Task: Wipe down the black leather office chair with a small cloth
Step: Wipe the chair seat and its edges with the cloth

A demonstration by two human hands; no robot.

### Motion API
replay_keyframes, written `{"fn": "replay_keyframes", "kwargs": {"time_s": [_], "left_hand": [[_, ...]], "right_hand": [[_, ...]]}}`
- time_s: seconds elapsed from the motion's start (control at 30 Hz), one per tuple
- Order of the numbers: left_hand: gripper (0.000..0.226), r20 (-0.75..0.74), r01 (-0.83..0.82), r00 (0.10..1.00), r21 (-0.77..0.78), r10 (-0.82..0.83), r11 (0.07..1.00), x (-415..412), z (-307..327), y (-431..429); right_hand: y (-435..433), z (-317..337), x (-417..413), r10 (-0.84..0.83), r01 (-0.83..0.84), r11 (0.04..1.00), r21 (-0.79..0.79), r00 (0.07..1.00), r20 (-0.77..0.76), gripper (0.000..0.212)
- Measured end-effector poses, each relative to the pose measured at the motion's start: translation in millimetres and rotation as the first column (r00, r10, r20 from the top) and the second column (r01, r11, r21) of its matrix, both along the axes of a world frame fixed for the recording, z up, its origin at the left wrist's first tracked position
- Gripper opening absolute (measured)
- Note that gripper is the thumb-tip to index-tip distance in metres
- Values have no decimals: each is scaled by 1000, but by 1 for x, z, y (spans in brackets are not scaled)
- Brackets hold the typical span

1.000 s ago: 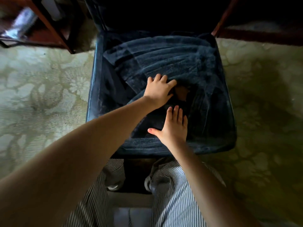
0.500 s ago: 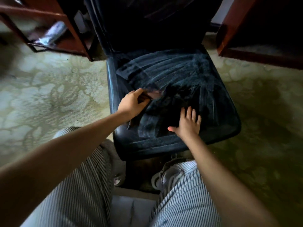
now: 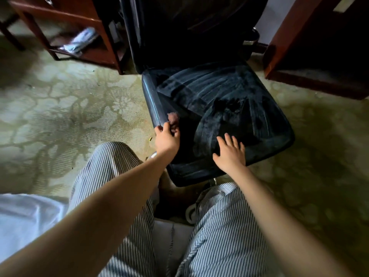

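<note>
Head view: left hand [image 3: 166, 137], pinching the small cloth [image 3: 173, 119], has moved from mid-seat to the left edge of the chair [image 3: 229, 92]; right hand [image 3: 230, 153] rests flat, fingers spread, by its front edge; edge wiping apparently begun.

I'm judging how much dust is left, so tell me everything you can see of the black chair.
The black chair has a glossy, leather-like seat with rounded corners and a rolled side edge, plus a dark upright backrest. Pale dust streaks fan across the seat. It stands on patterned carpet. The left hand holds a small cloth against that edge; the right hand lies flat near its front.
</note>
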State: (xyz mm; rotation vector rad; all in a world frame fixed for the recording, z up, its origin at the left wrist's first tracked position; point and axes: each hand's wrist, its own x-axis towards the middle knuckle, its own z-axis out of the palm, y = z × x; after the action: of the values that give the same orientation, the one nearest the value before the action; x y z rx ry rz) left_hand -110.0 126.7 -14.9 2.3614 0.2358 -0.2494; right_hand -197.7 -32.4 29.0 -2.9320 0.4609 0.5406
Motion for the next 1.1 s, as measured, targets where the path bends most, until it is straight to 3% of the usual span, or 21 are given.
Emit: {"fn": "replay_keyframes", "kwargs": {"time_s": [0.17, 0.3, 0.43, 0.63, 0.83, 1.1], "left_hand": [[33, -52, 56, 997, 7, -55, 998, -16, 11, -9], [22, -60, -31, 998, -309, 13, 951, -6, 4, 7], [15, -23, -204, 976, -463, 219, 863, 9, -4, 48], [32, -20, -341, 927, -453, 373, 823, 62, -29, 103], [37, -60, -437, 879, -500, 474, 747, 121, -50, 102], [34, 58, -294, 922, -541, 383, 788, 202, -68, 85]], "right_hand": [[14, 2, 6, 28, -29, 998, 56, 999, 25, 60], [30, -1, 20, 73, -78, 989, 125, 996, 45, 59], [44, -3, 45, 139, -148, 976, 159, 988, 62, 56], [63, -20, 92, 220, -232, 960, 157, 972, 87, 53], [75, -40, 139, 288, -313, 942, 124, 939, 187, 54], [60, -72, 162, 354, -406, 912, 62, 853, 382, 65]]}}
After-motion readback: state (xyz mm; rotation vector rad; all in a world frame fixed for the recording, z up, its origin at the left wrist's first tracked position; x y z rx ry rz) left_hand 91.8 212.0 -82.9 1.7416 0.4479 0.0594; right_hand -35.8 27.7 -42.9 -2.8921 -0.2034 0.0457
